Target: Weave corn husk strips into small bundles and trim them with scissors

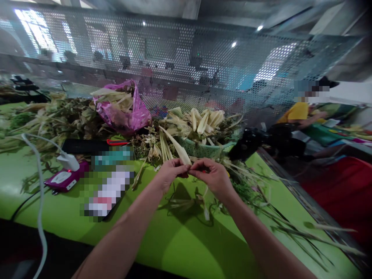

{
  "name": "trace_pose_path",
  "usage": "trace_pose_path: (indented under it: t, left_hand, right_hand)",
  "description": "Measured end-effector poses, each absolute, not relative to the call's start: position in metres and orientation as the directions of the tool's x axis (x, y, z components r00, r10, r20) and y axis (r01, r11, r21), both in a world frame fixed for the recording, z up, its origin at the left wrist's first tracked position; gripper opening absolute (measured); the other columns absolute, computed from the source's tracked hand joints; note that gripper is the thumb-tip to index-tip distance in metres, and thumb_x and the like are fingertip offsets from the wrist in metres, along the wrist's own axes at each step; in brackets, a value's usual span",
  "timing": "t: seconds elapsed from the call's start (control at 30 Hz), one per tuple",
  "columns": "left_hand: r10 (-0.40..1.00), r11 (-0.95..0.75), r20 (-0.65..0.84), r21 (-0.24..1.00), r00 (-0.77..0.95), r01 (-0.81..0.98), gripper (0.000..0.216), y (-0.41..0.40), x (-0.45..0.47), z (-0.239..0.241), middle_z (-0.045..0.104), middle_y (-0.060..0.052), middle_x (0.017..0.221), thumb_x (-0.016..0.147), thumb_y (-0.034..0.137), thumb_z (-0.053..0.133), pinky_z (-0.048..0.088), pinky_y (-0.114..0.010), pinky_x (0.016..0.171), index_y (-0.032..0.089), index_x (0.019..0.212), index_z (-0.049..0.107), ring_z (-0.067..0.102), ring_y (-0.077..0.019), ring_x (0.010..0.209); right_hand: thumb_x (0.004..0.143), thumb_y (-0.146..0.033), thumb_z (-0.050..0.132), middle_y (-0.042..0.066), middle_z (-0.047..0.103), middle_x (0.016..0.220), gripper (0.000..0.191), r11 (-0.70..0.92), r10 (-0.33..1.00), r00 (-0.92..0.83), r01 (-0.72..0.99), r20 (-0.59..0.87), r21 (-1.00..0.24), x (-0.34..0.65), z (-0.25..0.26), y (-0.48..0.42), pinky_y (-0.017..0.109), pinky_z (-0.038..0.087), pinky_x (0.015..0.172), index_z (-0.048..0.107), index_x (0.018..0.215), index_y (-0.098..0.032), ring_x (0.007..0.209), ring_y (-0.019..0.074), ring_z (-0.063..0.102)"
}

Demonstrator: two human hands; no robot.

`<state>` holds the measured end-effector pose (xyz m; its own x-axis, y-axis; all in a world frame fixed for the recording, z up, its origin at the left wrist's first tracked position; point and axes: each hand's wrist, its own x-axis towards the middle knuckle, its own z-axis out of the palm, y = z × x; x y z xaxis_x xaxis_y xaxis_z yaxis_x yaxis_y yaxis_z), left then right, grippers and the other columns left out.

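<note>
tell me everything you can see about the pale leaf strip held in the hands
The leaf strip is a long, narrow, pale yellow-green blade, dry and fibrous-looking, tapering to a point. It slants up and leftward above the green table. Its lower end is pinched where the fingertips of the left hand and right hand meet; the rest sticks out free.

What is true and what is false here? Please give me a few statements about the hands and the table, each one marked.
1. The left hand and right hand both pinch one pale leaf strip. True.
2. The table is red. False: it is green.
3. The pink bag holds husks. True.
4. The basket is empty. False: pale pieces are heaped in it.
</note>
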<state>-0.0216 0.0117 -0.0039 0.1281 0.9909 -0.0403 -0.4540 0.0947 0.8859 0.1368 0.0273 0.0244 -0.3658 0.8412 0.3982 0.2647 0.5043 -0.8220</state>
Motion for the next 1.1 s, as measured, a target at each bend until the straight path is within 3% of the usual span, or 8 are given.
trace_pose_path:
  t: [0.3, 0.67, 0.87, 1.1]
  left_hand:
    - [0.988, 0.144, -0.098, 0.871, 0.121, -0.469, 0.027, 0.013, -0.022, -0.005, 0.060, 0.000, 0.059, 0.053, 0.028, 0.082, 0.039, -0.022, 0.057, 0.011, 0.064, 0.064, 0.050, -0.0064, 0.052]
    - [0.992, 0.077, -0.020, 0.887, 0.128, -0.456, 0.021, 0.011, -0.020, -0.001, 0.063, -0.002, 0.063, 0.060, 0.027, 0.078, 0.043, -0.023, 0.063, 0.011, 0.070, 0.068, 0.054, -0.0084, 0.056]
    - [0.987, 0.071, 0.001, 0.898, 0.163, -0.435, 0.022, 0.011, -0.020, -0.001, 0.065, -0.003, 0.067, 0.060, 0.024, 0.079, 0.044, -0.023, 0.063, 0.011, 0.075, 0.069, 0.055, -0.0087, 0.058]
    - [0.989, 0.117, -0.063, 0.886, 0.133, -0.448, 0.022, 0.010, -0.021, 0.000, 0.064, -0.003, 0.064, 0.055, 0.021, 0.080, 0.044, -0.022, 0.061, 0.011, 0.070, 0.068, 0.055, -0.0084, 0.057]
  right_hand:
    - [0.075, -0.026, 0.070, 0.002, 0.068, 0.075, 0.006, 0.612, 0.757, -0.503, 0.320, 0.417, -0.724, 0.145, 0.032, 0.030, 0.029, 0.047, 0.071, 0.070, 0.076, -0.020, 0.072, 0.0166, 0.062]
    - [0.080, -0.025, 0.062, 0.002, 0.066, 0.074, 0.008, 0.656, 0.744, -0.515, 0.444, 0.425, -0.611, 0.147, 0.037, 0.031, 0.027, 0.044, 0.068, 0.065, 0.075, -0.020, 0.070, 0.0161, 0.059]
    - [0.077, -0.025, 0.063, 0.001, 0.065, 0.071, 0.007, 0.558, 0.815, -0.458, 0.459, 0.355, -0.691, 0.146, 0.034, 0.031, 0.027, 0.044, 0.064, 0.063, 0.075, -0.018, 0.067, 0.0155, 0.058]
    - [0.073, -0.032, 0.070, 0.002, 0.066, 0.076, 0.016, 0.451, 0.826, -0.480, 0.248, 0.296, -0.858, 0.149, 0.026, 0.036, 0.029, 0.048, 0.071, 0.066, 0.081, -0.018, 0.072, 0.0160, 0.060]
